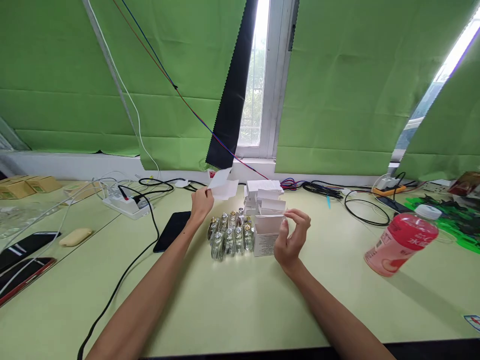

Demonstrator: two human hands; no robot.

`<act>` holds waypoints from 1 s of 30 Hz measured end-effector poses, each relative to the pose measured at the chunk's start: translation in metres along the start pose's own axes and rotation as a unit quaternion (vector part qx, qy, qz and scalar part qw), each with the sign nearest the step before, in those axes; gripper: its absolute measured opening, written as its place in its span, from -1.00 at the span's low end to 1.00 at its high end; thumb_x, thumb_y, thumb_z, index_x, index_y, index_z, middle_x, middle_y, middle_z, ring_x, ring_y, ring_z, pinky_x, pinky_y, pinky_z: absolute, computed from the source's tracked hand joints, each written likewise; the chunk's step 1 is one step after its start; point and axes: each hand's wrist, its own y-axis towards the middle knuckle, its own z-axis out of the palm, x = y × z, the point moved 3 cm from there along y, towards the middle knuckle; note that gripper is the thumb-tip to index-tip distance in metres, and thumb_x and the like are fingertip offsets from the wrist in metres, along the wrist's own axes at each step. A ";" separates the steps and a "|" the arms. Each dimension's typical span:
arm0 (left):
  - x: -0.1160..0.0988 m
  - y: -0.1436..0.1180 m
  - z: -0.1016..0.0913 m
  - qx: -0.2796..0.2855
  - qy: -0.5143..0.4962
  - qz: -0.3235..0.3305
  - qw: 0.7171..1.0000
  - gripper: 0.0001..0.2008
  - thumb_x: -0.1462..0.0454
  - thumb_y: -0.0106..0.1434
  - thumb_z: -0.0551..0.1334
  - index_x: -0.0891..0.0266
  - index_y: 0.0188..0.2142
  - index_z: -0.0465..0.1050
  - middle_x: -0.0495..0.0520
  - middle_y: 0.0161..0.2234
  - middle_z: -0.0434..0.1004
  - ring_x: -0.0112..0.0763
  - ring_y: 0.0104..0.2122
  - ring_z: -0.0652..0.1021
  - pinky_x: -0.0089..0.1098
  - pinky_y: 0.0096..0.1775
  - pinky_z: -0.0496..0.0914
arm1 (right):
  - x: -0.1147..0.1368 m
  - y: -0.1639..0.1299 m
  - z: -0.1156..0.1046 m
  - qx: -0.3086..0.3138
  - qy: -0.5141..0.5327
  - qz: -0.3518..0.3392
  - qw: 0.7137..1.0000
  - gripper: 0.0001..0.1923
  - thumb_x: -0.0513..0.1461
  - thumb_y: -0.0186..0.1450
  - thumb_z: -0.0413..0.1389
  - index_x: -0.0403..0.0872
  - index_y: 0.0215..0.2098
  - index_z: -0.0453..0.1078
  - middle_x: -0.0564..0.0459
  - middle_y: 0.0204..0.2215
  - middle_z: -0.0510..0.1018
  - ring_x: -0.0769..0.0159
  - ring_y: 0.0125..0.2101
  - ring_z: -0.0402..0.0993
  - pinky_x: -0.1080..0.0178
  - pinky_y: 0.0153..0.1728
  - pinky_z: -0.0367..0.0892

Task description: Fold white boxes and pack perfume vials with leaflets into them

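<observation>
My left hand (pixel 201 202) is raised above the table and pinches a folded white paper card (pixel 224 187). My right hand (pixel 291 240) holds the open top flap of a small white box (pixel 267 235) that stands upright on the table. Just left of that box stand several small glass bottles (pixel 230 237) with gold and silver caps, packed in a tight cluster. Behind them sits a stack of more white boxes (pixel 264 195), some with flaps open.
A black phone (pixel 172 230) lies left of the bottles, with a black cable (pixel 123 280) crossing the table. A white power strip (pixel 125 204) sits far left. A pink drink bottle (pixel 401 240) stands at right, near cables (pixel 360 205). Green curtains hang behind.
</observation>
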 end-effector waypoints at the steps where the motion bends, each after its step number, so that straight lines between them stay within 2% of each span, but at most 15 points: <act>1: -0.005 -0.005 -0.008 -0.029 -0.011 0.004 1.000 -0.59 0.27 0.49 -0.08 0.32 -0.24 0.53 0.22 -0.35 0.59 -0.20 -0.28 0.58 -0.32 -0.17 0.40 | 0.001 -0.001 0.000 0.002 0.003 -0.004 1.000 -0.81 -0.34 0.39 -0.03 -0.01 -0.08 0.33 -0.06 -0.20 0.47 0.10 -0.12 0.43 -0.03 -0.10 0.30; 4: -0.020 -0.026 -0.028 -0.105 -0.044 0.013 0.993 -0.58 0.22 0.49 -0.11 0.31 -0.19 0.50 0.18 -0.37 0.57 -0.28 -0.34 0.54 -0.38 -0.26 0.35 | 0.006 -0.003 0.001 0.016 0.020 -0.018 0.999 -0.77 -0.35 0.40 -0.03 -0.01 -0.04 0.33 -0.05 -0.19 0.47 0.11 -0.12 0.44 -0.03 -0.11 0.34; 6: -0.030 -0.045 -0.034 -0.142 -0.081 0.030 0.986 -0.57 0.19 0.49 -0.12 0.31 -0.14 0.49 0.12 -0.37 0.57 -0.36 -0.39 0.52 -0.44 -0.31 0.34 | 0.009 -0.004 0.002 0.028 0.031 -0.032 0.999 -0.74 -0.36 0.40 -0.04 -0.01 0.00 0.33 -0.05 -0.19 0.48 0.12 -0.12 0.46 -0.02 -0.12 0.37; 8: -0.040 -0.065 -0.037 -0.193 -0.209 0.089 0.954 -0.60 0.13 0.47 -0.02 0.31 -0.18 0.52 0.06 -0.46 0.52 -0.43 -0.51 0.44 -0.47 -0.44 0.28 | 0.013 -0.005 0.003 0.039 0.042 -0.044 0.997 -0.70 -0.37 0.41 -0.05 0.00 0.05 0.32 -0.05 -0.19 0.51 0.13 -0.13 0.48 -0.02 -0.12 0.39; 10: -0.047 -0.086 -0.037 -0.229 -0.268 0.161 0.922 -0.65 0.12 0.44 0.08 0.30 -0.18 0.56 -0.01 -0.54 0.47 -0.50 -0.59 0.34 -0.48 -0.52 0.22 | 0.014 -0.007 0.003 0.050 0.055 -0.045 0.996 -0.66 -0.36 0.42 -0.04 0.02 0.11 0.30 -0.04 -0.19 0.54 0.14 -0.14 0.50 -0.02 -0.12 0.40; 13: -0.056 -0.113 -0.037 -0.294 -0.263 0.264 0.880 -0.69 0.23 0.43 0.09 0.30 -0.11 0.59 0.00 -0.49 0.55 -0.56 -0.63 0.32 -0.49 -0.54 0.20 | 0.014 -0.009 0.004 0.057 0.082 -0.030 0.995 -0.63 -0.30 0.44 -0.02 0.04 0.19 0.26 -0.03 -0.20 0.56 0.14 -0.16 0.51 -0.01 -0.13 0.41; 15: -0.058 -0.127 -0.036 -0.323 -0.256 0.304 0.859 -0.70 0.29 0.42 0.08 0.30 -0.08 0.59 -0.02 -0.51 0.55 -0.58 -0.65 0.27 -0.50 -0.54 0.20 | 0.014 -0.011 0.004 0.056 0.096 -0.029 0.993 -0.63 -0.25 0.46 -0.02 0.03 0.22 0.26 -0.04 -0.21 0.55 0.14 -0.18 0.50 -0.01 -0.15 0.42; 18: -0.059 -0.140 -0.033 -0.323 -0.253 0.329 0.850 -0.70 0.31 0.40 0.11 0.24 -0.01 0.58 -0.03 -0.50 0.57 -0.59 -0.66 0.29 -0.51 -0.55 0.21 | 0.015 -0.011 0.003 0.048 0.094 -0.049 0.993 -0.65 -0.20 0.47 -0.05 0.02 0.20 0.29 -0.05 -0.23 0.55 0.14 -0.25 0.50 0.01 -0.21 0.41; 21: -0.056 -0.149 -0.026 -0.302 -0.241 0.350 0.853 -0.62 0.38 0.39 0.08 0.18 0.11 0.53 0.02 -0.34 0.67 -0.59 -0.62 0.42 -0.54 -0.54 0.26 | 0.016 -0.013 0.003 0.048 0.085 -0.070 0.993 -0.63 -0.20 0.48 -0.13 0.01 0.19 0.30 -0.06 -0.26 0.54 0.11 -0.30 0.51 -0.02 -0.23 0.40; 23: -0.053 -0.153 -0.021 -0.299 -0.233 0.354 0.855 -0.57 0.41 0.38 0.09 0.14 0.17 0.49 0.03 -0.29 0.70 -0.62 -0.64 0.41 -0.56 -0.54 0.27 | 0.017 -0.014 0.003 0.058 0.091 -0.071 0.992 -0.62 -0.19 0.47 -0.17 0.00 0.17 0.31 -0.07 -0.25 0.53 0.09 -0.29 0.52 -0.03 -0.23 0.39; 26: -0.048 -0.157 -0.014 -0.287 -0.234 0.345 0.862 -0.53 0.40 0.36 0.15 0.10 0.22 0.43 0.04 -0.22 0.70 -0.66 -0.67 0.35 -0.57 -0.56 0.26 | 0.018 -0.015 0.003 0.073 0.104 -0.067 0.990 -0.63 -0.14 0.47 -0.19 0.00 0.08 0.36 -0.06 -0.28 0.52 0.08 -0.29 0.49 -0.04 -0.24 0.36; 30: -0.043 -0.160 -0.007 -0.255 -0.256 0.325 0.874 -0.56 0.33 0.39 0.16 0.10 0.24 0.40 0.08 -0.19 0.70 -0.60 -0.62 0.44 -0.55 -0.56 0.28 | 0.023 -0.015 0.002 0.099 0.124 -0.058 0.986 -0.58 -0.10 0.47 -0.23 -0.02 0.06 0.38 -0.04 -0.36 0.49 0.11 -0.38 0.45 -0.01 -0.32 0.38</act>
